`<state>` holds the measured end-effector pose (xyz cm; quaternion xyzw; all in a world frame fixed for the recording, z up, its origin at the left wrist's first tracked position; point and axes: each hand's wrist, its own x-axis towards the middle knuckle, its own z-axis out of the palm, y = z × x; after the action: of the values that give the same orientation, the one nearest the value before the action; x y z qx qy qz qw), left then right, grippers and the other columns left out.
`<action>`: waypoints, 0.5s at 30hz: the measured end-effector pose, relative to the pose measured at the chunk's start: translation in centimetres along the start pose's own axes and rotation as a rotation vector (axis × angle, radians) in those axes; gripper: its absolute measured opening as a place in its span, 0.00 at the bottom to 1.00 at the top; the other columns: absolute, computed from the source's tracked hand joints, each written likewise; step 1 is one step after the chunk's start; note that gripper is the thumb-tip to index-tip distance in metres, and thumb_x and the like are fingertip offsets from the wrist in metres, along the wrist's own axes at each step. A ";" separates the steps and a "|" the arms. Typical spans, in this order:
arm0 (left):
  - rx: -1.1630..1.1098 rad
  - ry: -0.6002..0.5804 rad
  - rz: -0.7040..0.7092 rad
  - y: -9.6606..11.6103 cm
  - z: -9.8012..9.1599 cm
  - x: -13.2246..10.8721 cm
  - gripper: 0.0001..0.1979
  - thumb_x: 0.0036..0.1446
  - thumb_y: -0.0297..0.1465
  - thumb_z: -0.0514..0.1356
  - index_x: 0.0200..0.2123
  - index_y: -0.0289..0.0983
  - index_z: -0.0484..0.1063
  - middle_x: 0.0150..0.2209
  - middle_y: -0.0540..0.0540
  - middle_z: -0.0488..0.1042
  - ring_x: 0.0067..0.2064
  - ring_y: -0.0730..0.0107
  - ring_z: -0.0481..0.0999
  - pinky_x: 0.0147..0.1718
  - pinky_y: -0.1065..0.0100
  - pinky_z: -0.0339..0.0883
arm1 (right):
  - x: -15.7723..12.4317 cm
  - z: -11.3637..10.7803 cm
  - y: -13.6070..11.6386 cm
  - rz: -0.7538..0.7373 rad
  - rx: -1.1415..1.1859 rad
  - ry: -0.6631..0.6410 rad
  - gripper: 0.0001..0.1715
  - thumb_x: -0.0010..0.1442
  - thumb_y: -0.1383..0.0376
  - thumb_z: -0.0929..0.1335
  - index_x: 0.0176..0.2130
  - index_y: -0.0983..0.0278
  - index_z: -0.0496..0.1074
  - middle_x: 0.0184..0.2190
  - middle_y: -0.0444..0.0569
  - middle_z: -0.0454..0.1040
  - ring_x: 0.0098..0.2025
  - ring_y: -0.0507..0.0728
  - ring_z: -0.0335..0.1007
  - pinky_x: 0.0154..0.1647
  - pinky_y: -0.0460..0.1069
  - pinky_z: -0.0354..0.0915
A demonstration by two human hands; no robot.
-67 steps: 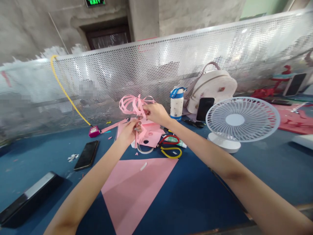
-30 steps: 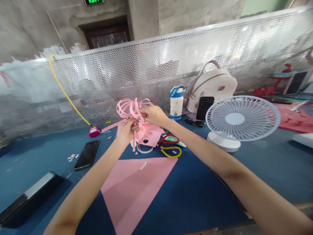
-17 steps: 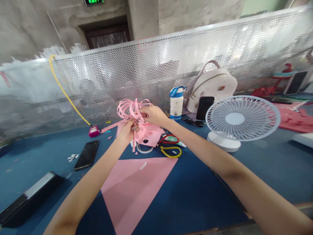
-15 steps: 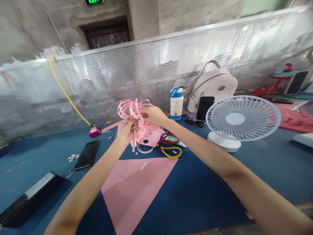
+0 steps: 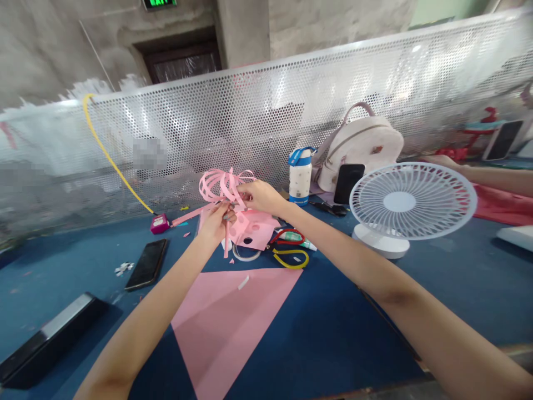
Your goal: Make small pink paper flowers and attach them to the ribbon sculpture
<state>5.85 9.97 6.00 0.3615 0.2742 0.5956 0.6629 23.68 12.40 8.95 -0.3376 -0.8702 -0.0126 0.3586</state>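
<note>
Left hand [image 5: 219,219]: your fingers pinch looped pink paper-strip bundle [image 5: 230,182] above blue surface [image 5: 325,333]
Right hand [image 5: 260,195]: fingers closed on its loops
Co-worker's bare arm [image 5: 499,179]: just in behind round white fan [image 5: 400,201], clear of you

Green EXIT glowing on the dark sign [image 5: 160,4], its letters cropped by my feed's top edge, pale lettering on the blue strap [image 5: 296,156] of the bottle [image 5: 300,180], too small for me to read, a backpack patch [image 5: 376,150], likewise illegible.
</note>
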 end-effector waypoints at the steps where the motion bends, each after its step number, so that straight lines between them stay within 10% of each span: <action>1: 0.001 -0.001 0.001 0.0 0.0 0.0 0.13 0.59 0.17 0.66 0.24 0.31 0.70 0.22 0.51 0.69 0.18 0.86 0.57 0.19 0.78 0.54 | 0.0 0.0 0.0 0.000 0.008 0.003 0.04 0.55 0.71 0.68 0.29 0.63 0.71 0.24 0.42 0.69 0.27 0.51 0.61 0.30 0.46 0.49; 15: -0.012 0.018 0.000 0.2 -0.3 0.2 0.10 0.57 0.20 0.68 0.27 0.30 0.72 0.22 0.52 0.68 0.18 0.86 0.58 0.19 0.78 0.55 | 0.0 0.4 0.4 0.064 0.375 -0.003 0.19 0.55 0.74 0.63 0.41 0.64 0.80 0.26 0.42 0.78 0.27 0.52 0.76 0.32 0.44 0.66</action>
<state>5.56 10.21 5.97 0.3522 0.2764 0.6005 0.6625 23.65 12.82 8.59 -0.2923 -0.8466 0.1619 0.4142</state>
